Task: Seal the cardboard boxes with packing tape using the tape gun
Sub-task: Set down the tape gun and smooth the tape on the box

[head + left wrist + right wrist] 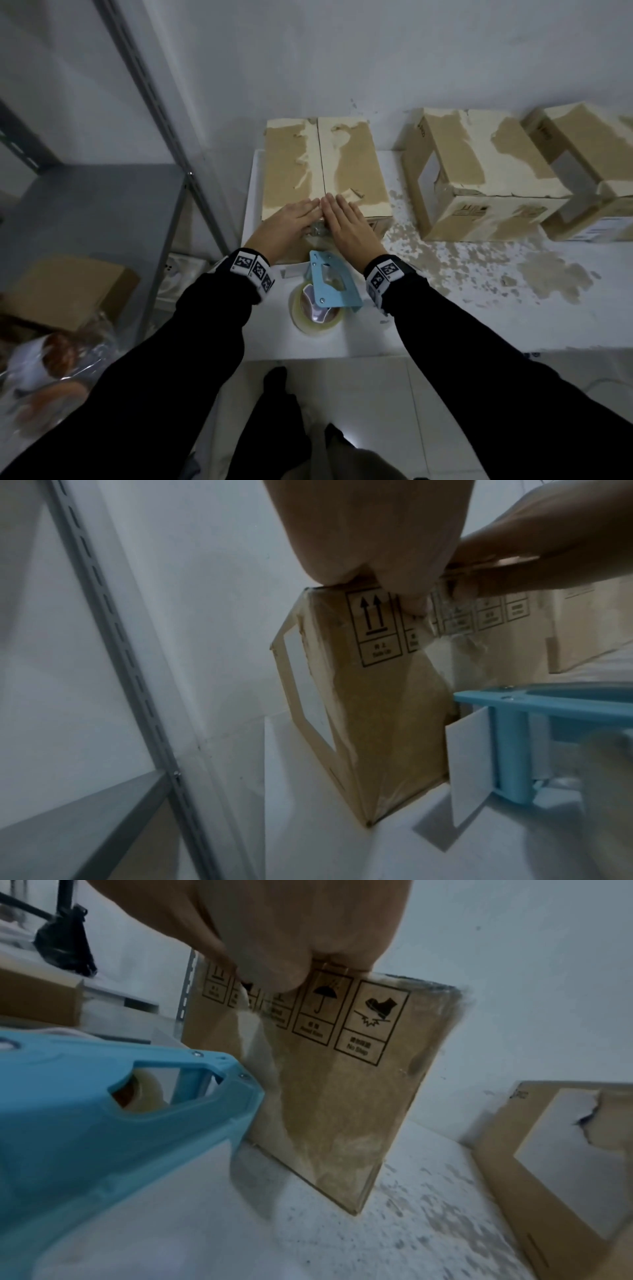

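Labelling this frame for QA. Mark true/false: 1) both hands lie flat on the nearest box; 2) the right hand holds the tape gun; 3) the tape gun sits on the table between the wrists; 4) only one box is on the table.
1) True: left hand and right hand press the brown cardboard box at its near edge.
2) False: the light-blue plastic tape gun is unheld.
3) True: it rests on the white table.
4) False: two more cardboard boxes stand to the right.

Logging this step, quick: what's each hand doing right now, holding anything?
Left hand: open, fingers flat, pressing on the near edge of the cardboard box.
Right hand: open, flat on the same box edge. The tape gun lies on the table, unheld.
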